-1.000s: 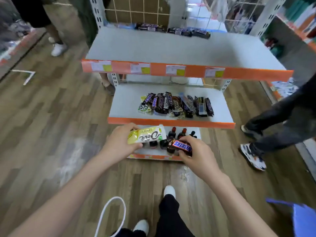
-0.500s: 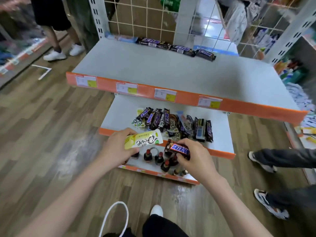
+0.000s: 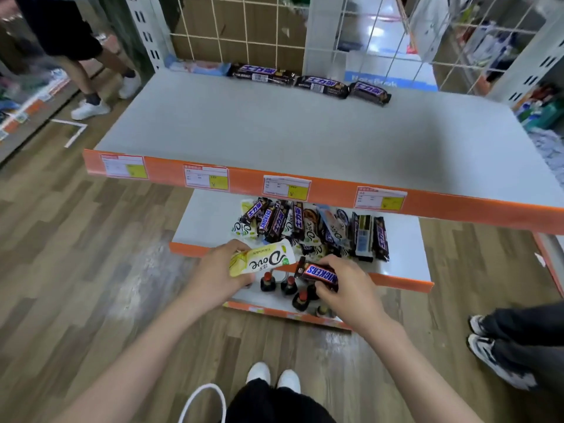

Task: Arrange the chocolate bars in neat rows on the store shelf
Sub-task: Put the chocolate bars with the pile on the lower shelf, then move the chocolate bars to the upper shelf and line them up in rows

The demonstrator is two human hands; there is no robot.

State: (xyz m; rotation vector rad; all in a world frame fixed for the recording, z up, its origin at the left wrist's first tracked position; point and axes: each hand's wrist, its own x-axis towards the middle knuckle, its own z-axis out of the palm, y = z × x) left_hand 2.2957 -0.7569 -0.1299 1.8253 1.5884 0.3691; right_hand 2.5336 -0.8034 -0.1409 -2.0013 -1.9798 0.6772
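Note:
My left hand (image 3: 213,274) grips a pale yellow Dove bar (image 3: 262,259) by its left end. My right hand (image 3: 348,288) holds a brown Snickers bar (image 3: 319,273). Both hands hover in front of the middle shelf (image 3: 207,221), where a loose pile of chocolate bars (image 3: 308,228) lies. On the upper shelf (image 3: 274,132), three dark Snickers bars (image 3: 308,82) lie end to end along the back, with a light blue pack (image 3: 198,66) at their left.
Small dark bottles (image 3: 290,288) stand on the lowest shelf under my hands. Orange price strips (image 3: 320,187) edge each shelf. One person's legs (image 3: 91,80) stand at the far left, another's shoes (image 3: 494,352) at the right. My own feet (image 3: 271,374) are on the wood floor.
The view has moved closer and tilted up, so the upper shelf fills more of the frame. Both hands keep their bars and have risen slightly toward the shelves.

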